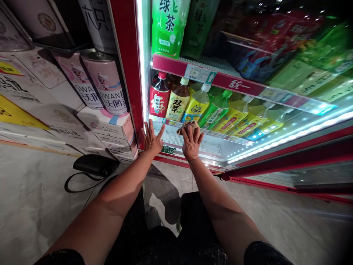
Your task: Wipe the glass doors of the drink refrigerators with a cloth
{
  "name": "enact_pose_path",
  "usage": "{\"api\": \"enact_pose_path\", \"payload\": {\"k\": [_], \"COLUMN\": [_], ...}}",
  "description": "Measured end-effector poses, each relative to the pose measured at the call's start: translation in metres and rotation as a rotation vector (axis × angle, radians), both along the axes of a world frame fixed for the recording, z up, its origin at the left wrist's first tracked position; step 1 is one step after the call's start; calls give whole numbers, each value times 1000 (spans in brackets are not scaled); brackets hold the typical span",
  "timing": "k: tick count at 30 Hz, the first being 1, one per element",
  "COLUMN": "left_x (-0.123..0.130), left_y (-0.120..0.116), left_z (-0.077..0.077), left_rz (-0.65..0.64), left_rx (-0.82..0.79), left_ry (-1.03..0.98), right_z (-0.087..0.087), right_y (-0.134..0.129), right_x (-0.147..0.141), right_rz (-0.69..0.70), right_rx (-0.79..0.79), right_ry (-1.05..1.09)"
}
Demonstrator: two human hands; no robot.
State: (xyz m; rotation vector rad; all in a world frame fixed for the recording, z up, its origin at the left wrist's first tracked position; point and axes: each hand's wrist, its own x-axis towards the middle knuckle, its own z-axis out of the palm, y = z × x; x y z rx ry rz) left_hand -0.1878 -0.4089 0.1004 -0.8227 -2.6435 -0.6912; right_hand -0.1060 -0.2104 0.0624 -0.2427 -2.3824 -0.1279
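The person crouches or sits low before an open drinks cooler, both bare forearms stretched forward to its lowest wire shelf (193, 141). The left hand (152, 139) lies flat with its fingers (160, 131) spread open, palm down on the front edge of that shelf beside the red door frame (127, 66); it grips nothing and looks placed there as a prop to steady the body's lean. The right hand (191, 141) has its fingers (199, 137) closed over a crumpled brownish cloth (188, 126), pressing it down on the shelf front just below the price strip, the wad bunched up so the palm can bear on it. The cloth sits directly under the row of bottles and touches, or nearly touches, the rail; which one cannot be told. Above it the bottles lean forward on a sloped rack so each rolls to the front: a dark plum drink bottle (160, 97) with a red cap at the left, a brown tea bottle (178, 103) next to it, a yellow lemon drink bottle (197, 106), then a green bottle (216, 108) and further yellow ones running right. A higher shelf carries tall green tea bottles (168, 25) behind a red price rail (220, 79). Left of the cooler stand pink cans (106, 79) on stacked cartons (110, 129), and a black power adapter (95, 164) with its cable lies on the pale floor (33, 206).
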Motion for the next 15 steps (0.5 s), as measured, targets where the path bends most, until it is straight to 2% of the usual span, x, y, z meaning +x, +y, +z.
{"api": "enact_pose_path", "payload": {"k": [2,7,9,15], "left_x": [-3,4,7,2], "left_y": [-3,0,0,-11], "left_z": [0,-6,-8,-4], "left_rz": [4,-61,-82,-58], "left_rx": [6,-6,-23,-38], "left_ry": [-7,-39,-43,-22], "right_z": [2,-4,-6,1], "right_y": [-6,-22,-22,-22], "right_x": [-4,-4,-3,-16], "right_rz": [-8,153,171,119], "right_rx": [1,8,-10,-55], "right_ry": [12,-160,-194,-21]}}
